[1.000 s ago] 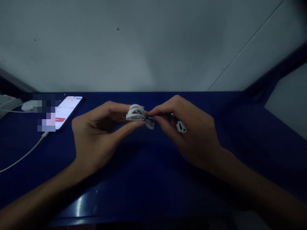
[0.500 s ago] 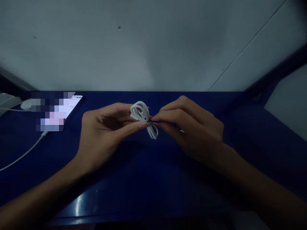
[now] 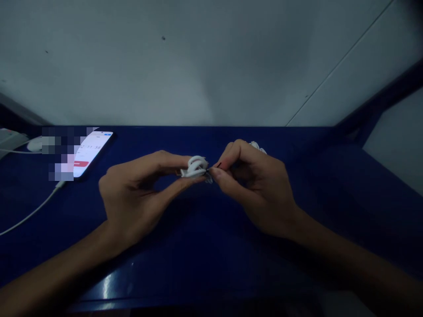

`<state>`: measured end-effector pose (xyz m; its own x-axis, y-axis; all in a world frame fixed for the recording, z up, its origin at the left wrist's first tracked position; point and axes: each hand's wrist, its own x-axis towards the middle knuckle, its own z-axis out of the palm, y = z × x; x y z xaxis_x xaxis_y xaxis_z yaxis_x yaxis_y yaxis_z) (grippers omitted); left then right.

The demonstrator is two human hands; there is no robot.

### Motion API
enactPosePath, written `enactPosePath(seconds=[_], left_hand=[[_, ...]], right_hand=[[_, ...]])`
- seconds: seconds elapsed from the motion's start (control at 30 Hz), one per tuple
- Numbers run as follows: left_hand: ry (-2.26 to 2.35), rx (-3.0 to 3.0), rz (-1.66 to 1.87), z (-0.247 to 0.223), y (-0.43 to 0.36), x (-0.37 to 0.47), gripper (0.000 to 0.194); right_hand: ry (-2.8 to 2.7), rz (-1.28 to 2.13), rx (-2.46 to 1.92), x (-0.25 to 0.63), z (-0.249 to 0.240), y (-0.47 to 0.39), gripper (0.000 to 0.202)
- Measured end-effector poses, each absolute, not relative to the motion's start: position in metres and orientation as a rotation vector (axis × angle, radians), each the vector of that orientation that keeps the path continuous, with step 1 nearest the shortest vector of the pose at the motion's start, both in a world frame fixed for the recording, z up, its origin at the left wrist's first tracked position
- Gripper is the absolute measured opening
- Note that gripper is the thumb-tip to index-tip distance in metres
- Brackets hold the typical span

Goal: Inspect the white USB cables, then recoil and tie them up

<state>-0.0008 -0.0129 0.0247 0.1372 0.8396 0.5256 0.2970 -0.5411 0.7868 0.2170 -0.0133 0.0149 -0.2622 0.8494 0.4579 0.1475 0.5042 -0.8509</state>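
Note:
A coiled white cable [image 3: 197, 165] is pinched between the thumb and fingers of my left hand [image 3: 142, 189], held above the blue table. Around the bundle's middle runs a thin black tie [image 3: 220, 164]. My right hand [image 3: 261, 185] is closed, its thumb and forefinger pinching the tie right beside the coil. Part of the coil is hidden behind my left fingers.
At the left a lit phone [image 3: 94, 152] lies on the blue table [image 3: 185, 264], with a white charging cord [image 3: 36, 209] plugged in. Another small white item [image 3: 257, 146] shows behind my right hand. A pale wall [image 3: 148, 79] rises behind the table.
The coil has turned in my left hand, so its loops now appear more end-on. My right hand has shifted slightly left and rolled, still pinching the tie.

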Motion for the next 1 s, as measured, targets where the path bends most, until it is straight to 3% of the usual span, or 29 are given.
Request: enactPosePath(seconds=[0.13, 0.2, 0.4, 0.47, 0.57, 1.0], left_hand=[[1.061, 2.174, 1.261, 0.028, -0.014, -0.013, 0.019], [0.942, 2.271, 1.127, 0.026, -0.015, -0.018, 0.031], [0.846, 2.252, 1.308, 0.021, -0.017, -0.019, 0.042], [0.824, 2.307, 1.196, 0.024, -0.015, -0.015, 0.037], [0.979, 2.136, 1.365, 0.028, -0.011, -0.007, 0.021], [0.959, 1.518, 1.250, 0.027, -0.004, -0.002, 0.048]], right_hand=[[-1.504, 1.271, -0.819, 0.216, 0.018, -0.014, 0.020], [-1.402, 1.471, -0.782, 0.216, 0.019, -0.012, 0.021], [-1.279, 1.695, -0.823, 0.218, 0.021, -0.010, 0.024], [-1.336, 1.604, -0.835, 0.219, 0.024, -0.010, 0.022], [-1.496, 1.301, -0.865, 0.221, 0.027, -0.012, 0.015], [-1.753, 0.604, -0.774, 0.220, 0.021, -0.006, 0.006]])
